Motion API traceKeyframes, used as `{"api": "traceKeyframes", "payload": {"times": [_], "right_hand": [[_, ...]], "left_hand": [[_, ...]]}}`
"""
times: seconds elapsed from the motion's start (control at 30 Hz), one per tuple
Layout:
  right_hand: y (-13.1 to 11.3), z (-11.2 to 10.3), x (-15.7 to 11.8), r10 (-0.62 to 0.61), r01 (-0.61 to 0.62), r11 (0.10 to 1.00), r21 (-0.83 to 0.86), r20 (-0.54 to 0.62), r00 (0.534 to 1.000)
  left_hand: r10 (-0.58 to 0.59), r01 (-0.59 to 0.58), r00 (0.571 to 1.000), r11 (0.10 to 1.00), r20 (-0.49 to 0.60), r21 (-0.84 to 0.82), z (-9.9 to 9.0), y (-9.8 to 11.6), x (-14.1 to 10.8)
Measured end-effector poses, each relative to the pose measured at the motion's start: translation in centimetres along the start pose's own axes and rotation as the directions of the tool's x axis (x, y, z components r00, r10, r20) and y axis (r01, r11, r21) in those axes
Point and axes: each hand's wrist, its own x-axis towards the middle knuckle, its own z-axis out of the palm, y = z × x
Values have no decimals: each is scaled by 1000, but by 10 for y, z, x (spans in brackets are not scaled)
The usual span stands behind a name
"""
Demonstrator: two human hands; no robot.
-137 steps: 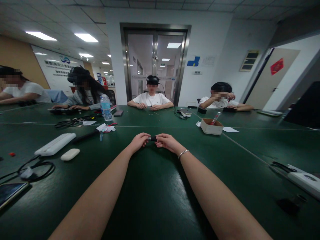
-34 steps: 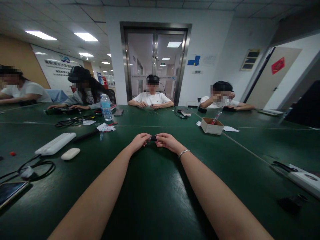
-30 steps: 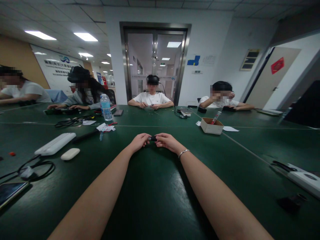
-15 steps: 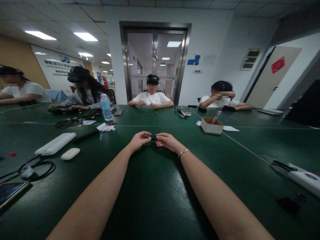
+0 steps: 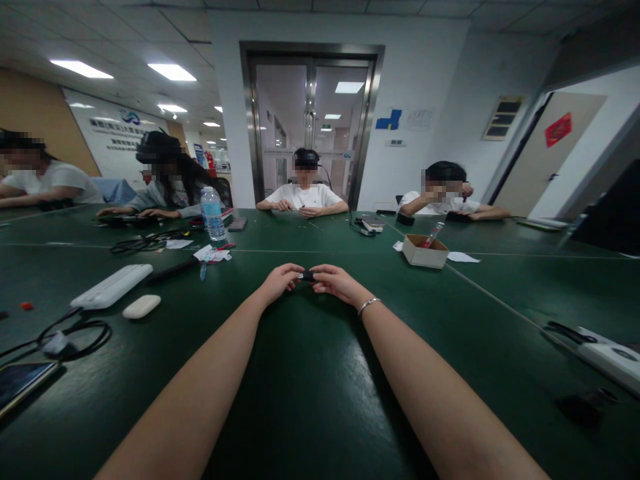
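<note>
Both arms reach forward over the dark green table (image 5: 310, 373). Between my fingertips is a small black object with a shiny metal-looking end (image 5: 307, 275); it is too small to name its kind. My left hand (image 5: 281, 283) pinches the shiny end on the left. My right hand (image 5: 336, 281), with a silver bracelet (image 5: 369, 306) at the wrist, pinches the black part on the right. The fingers partly hide the object, which is held just above or at the tabletop; I cannot tell which.
To the left lie a white power bank (image 5: 112, 287), a white oval case (image 5: 142, 307), a coiled black cable (image 5: 90, 340) and a phone (image 5: 25, 385). A water bottle (image 5: 213, 217) stands further back. A small box (image 5: 425, 255) sits right of my hands. Several people sit across the table.
Both hands stay in nearly the same place, still holding the small black object. The fingers have shifted only slightly around it.
</note>
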Motion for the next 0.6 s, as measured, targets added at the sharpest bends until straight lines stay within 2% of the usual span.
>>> {"api": "traceKeyframes", "payload": {"times": [0.4, 0.6], "right_hand": [[1, -1, 1, 0, 0, 1000, -1, 7, 1000], [1, -1, 1, -1, 1, 1000, -4, 6, 1000]], "left_hand": [[25, -28, 998, 998, 50, 50, 0, -3, 1], [32, -32, 999, 998, 8, 61, 1, -1, -1]]}}
